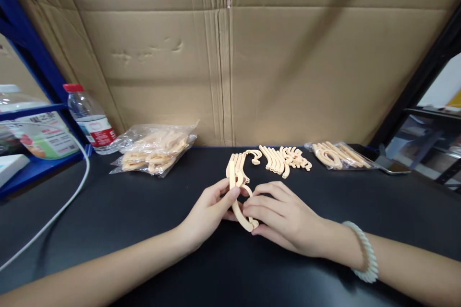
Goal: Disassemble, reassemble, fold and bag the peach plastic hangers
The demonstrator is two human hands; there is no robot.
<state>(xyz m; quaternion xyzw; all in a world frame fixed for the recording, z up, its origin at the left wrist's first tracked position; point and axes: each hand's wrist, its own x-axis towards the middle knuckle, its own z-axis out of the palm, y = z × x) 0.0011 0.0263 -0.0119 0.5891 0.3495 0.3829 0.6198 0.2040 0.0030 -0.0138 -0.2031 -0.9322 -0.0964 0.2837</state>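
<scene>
A beige folding hanger (pixel 239 210), made of curved arms and a hook, is held up over the black table between my two hands. My left hand (pixel 212 204) pinches its upper part between thumb and fingers. On the other side, my right hand (pixel 284 213) has its fingers curled against the lower arms, and the fingertips partly hide the joint. Just behind my hands lie several slim beige hanger arms (pixel 237 159) and a few hooks (pixel 255 154). Farther right is a row of curved arms (pixel 275 160) beside a heap of small hook pieces (pixel 296 157).
Clear bags of beige hanger parts lie at the back left (pixel 154 151) and back right (pixel 338 155). A red-capped bottle (pixel 95 124) stands near the blue shelf frame (pixel 32 48). A white cable (pixel 61 208) crosses the left side. A cardboard wall (pixel 162 67) closes the back.
</scene>
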